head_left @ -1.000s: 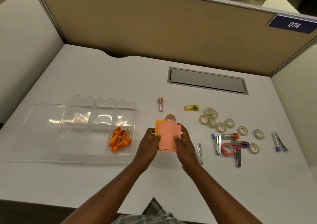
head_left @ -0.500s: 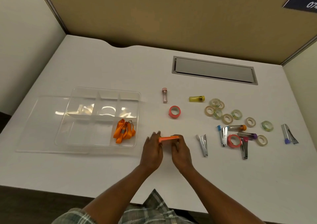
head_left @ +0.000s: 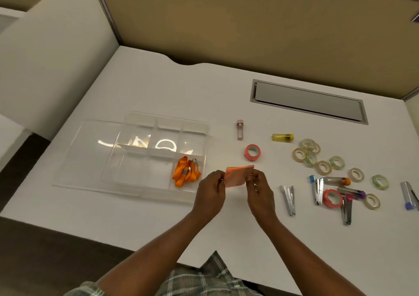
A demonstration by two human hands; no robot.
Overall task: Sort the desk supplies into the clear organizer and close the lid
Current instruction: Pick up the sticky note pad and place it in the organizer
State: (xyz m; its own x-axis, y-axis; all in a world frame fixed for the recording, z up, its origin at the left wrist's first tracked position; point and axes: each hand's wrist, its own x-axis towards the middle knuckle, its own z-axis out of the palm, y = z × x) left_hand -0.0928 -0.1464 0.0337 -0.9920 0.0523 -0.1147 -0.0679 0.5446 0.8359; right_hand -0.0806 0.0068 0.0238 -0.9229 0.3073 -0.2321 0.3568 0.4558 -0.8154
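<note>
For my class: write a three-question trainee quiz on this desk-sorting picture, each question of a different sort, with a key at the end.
1. True or false: the orange lanyard lies in a compartment of the clear organizer.
2. Multiple choice: what do the left hand and right hand hold together? A) a stapler B) a stack of orange sticky notes C) a roll of tape
3. Fill in: the pink tape roll nearest the hands lies on the ____, outside the organizer.

Key: 1 true; 2 B; 3 desk.
</note>
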